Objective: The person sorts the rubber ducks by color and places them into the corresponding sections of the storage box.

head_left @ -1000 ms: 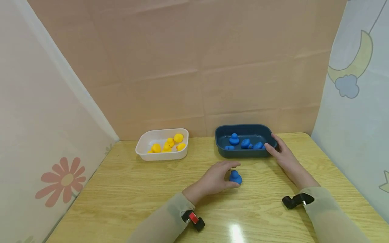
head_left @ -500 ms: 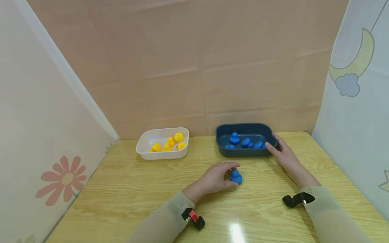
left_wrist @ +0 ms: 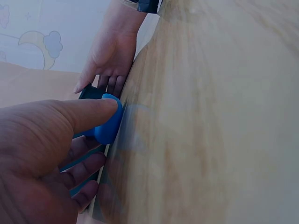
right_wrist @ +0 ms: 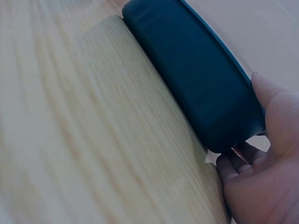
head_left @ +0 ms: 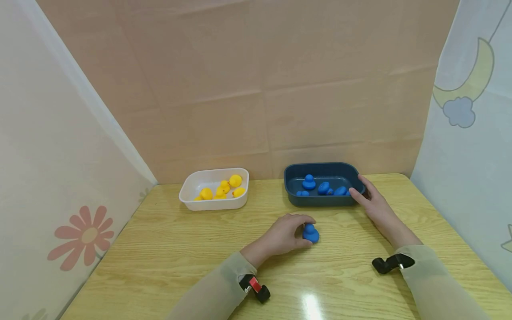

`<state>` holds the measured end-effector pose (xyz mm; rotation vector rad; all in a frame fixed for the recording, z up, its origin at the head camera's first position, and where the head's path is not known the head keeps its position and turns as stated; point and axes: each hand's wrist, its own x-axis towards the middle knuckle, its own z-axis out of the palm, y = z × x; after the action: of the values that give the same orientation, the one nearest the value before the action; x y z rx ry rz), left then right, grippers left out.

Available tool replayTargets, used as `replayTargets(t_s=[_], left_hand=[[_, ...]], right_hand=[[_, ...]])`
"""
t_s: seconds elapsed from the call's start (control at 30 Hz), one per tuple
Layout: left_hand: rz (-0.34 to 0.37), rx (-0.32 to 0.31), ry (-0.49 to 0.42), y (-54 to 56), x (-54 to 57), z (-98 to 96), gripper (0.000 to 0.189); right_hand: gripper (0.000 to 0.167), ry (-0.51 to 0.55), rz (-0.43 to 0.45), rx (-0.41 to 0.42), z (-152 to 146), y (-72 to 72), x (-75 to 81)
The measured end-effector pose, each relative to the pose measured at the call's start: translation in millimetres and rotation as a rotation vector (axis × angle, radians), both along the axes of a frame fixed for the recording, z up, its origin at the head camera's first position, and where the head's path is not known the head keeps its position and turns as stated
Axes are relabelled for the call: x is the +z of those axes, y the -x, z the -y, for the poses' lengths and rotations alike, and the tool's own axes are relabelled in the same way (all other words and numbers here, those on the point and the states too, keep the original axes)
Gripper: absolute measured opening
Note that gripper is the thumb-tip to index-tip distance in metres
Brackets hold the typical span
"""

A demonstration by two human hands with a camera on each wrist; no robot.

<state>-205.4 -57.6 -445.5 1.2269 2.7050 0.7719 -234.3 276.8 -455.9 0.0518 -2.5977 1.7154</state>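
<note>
A blue rubber duck (head_left: 310,234) sits on the wooden table in front of the dark blue bin (head_left: 320,202). My left hand (head_left: 282,235) pinches this duck from its left side, thumb nearest me and fingers beyond. In the left wrist view the thumb lies across the blue duck (left_wrist: 108,126), and its far side is hidden. Over at the bin's right end, my right hand (head_left: 380,215) holds the wall, with the thumb at the rim. The right wrist view has the right hand's fingers (right_wrist: 229,168) bent against the low end of the bin (right_wrist: 201,88).
Several blue ducks (head_left: 324,188) lie inside the dark blue bin. To its left stands a white bin (head_left: 212,205) with several yellow ducks (head_left: 235,180). A beige cloth (head_left: 208,89) hangs behind the table (head_left: 168,253), with patterned sheets at both sides.
The left thumb and fingers have closed in slightly on the blue duck, from apart to touching. The right hand and both bins have stayed put.
</note>
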Motion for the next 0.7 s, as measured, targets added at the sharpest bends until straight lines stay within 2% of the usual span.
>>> replayTargets(t_s=[0.7], left_hand=[[0.006, 0.016, 0.008, -1.1, -0.2, -0.1, 0.051]], right_hand=[[0.095, 0.004, 0.006, 0.002, 0.7, -1.6, 0.3]])
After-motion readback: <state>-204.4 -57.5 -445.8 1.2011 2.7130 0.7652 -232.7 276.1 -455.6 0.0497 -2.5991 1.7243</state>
